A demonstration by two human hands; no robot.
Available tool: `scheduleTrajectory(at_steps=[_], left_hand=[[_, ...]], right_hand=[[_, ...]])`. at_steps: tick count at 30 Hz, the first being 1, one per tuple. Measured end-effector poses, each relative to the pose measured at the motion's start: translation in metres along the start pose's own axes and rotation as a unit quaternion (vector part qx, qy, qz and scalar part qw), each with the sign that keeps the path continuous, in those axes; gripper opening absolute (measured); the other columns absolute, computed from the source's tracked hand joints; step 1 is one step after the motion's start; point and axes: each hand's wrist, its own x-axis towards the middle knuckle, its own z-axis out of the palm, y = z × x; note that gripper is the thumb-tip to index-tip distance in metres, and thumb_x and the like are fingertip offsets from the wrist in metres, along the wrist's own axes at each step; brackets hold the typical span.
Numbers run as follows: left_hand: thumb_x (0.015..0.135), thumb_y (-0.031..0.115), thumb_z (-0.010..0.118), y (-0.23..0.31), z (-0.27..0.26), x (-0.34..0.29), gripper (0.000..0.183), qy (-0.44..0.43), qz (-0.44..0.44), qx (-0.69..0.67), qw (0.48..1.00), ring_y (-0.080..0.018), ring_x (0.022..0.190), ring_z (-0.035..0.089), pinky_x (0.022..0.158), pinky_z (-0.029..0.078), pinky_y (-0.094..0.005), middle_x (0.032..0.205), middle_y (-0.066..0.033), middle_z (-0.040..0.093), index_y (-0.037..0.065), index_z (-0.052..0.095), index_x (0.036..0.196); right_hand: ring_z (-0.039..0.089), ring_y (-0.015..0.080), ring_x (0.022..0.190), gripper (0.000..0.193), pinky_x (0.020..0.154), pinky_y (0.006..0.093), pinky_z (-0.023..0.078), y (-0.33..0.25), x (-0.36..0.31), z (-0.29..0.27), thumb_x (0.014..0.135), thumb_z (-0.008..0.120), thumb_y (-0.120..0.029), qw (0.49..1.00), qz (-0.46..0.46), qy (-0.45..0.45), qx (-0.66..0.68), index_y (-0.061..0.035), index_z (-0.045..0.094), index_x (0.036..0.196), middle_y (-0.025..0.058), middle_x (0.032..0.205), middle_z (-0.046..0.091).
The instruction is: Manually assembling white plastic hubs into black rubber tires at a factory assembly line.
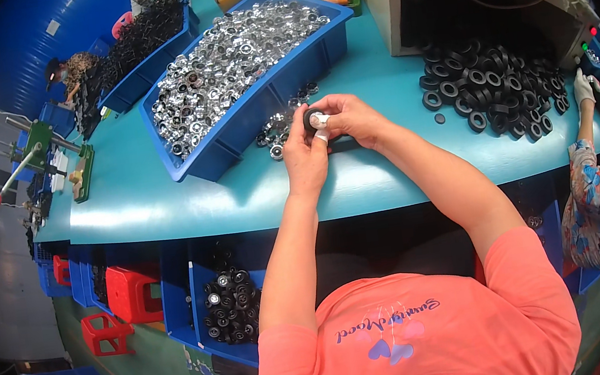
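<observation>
My left hand (pixel 304 158) and my right hand (pixel 353 122) meet over the table, fingers closed around a small black rubber tyre (pixel 308 116). Both thumbs press at it, with white tape wrapped on them. Whether a hub sits inside the tyre is hidden by my fingers. Just left of my hands lie several loose shiny wheel hubs (pixel 277 135). Behind them a long blue bin (pixel 259 96) is heaped with silver hubs (pixel 231 57). Right of my hands spreads a pile of black tyres (pixel 490 85) on the teal table (pixel 388 169).
A box-like housing (pixel 391 4) stands behind the tyres. At the left is a green hand press (pixel 85 173). Below the table edge, a blue bin (pixel 194 298) holds black wheels; red stools (pixel 132 294) stand nearby. A gloved co-worker's hand (pixel 584 91) is at the far right.
</observation>
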Motion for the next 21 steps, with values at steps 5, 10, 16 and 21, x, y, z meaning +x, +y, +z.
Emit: scheduleTrajectory(at_steps=[5, 10, 16, 21], left_hand=[[0.099, 0.002, 0.061, 0.003, -0.001, -0.003, 0.052, 0.017, -0.007, 0.000, 1.000, -0.0119, 0.098, 0.067, 0.069, 0.057, -0.0236, 0.119, -0.0075, 0.068, 0.002, 0.046, 0.148], [0.096, 0.002, 0.062, -0.003, 0.004, 0.000, 0.051, 0.036, 0.015, -0.033, 0.999, -0.0091, 0.082, 0.065, 0.062, 0.056, -0.0246, 0.100, -0.0056, 0.069, 0.002, 0.050, 0.146], [0.096, 0.001, 0.061, -0.012, 0.000, 0.001, 0.051, 0.026, 0.024, 0.006, 0.999, -0.0104, 0.083, 0.066, 0.064, 0.056, -0.0250, 0.102, -0.0070, 0.069, 0.001, 0.049, 0.145], [0.097, -0.001, 0.059, -0.012, -0.001, 0.000, 0.050, 0.005, 0.008, 0.029, 1.000, -0.0120, 0.096, 0.068, 0.069, 0.057, -0.0241, 0.118, -0.0075, 0.069, 0.000, 0.047, 0.146]], right_hand=[[0.068, 0.0133, 0.093, 0.038, 0.081, 0.0286, 0.057, -0.012, -0.006, 0.000, 0.093, 0.074, -0.020, 0.997, 0.015, -0.062, 0.044, -0.0013, 0.065, 0.125, 0.0068, 0.107, 0.071], [0.069, 0.0131, 0.094, 0.039, 0.081, 0.0284, 0.057, -0.008, -0.004, -0.002, 0.094, 0.075, -0.022, 0.997, 0.013, -0.054, 0.049, -0.0007, 0.065, 0.126, 0.0070, 0.109, 0.071], [0.070, 0.0162, 0.091, 0.034, 0.077, 0.0299, 0.059, -0.006, -0.004, 0.008, 0.092, 0.075, -0.016, 1.000, 0.015, 0.013, 0.024, -0.0001, 0.066, 0.120, 0.0087, 0.104, 0.071], [0.071, 0.0193, 0.089, 0.028, 0.075, 0.0336, 0.061, -0.003, -0.005, 0.015, 0.091, 0.071, -0.006, 0.998, 0.005, 0.067, 0.015, 0.0020, 0.065, 0.118, 0.0112, 0.102, 0.071]])
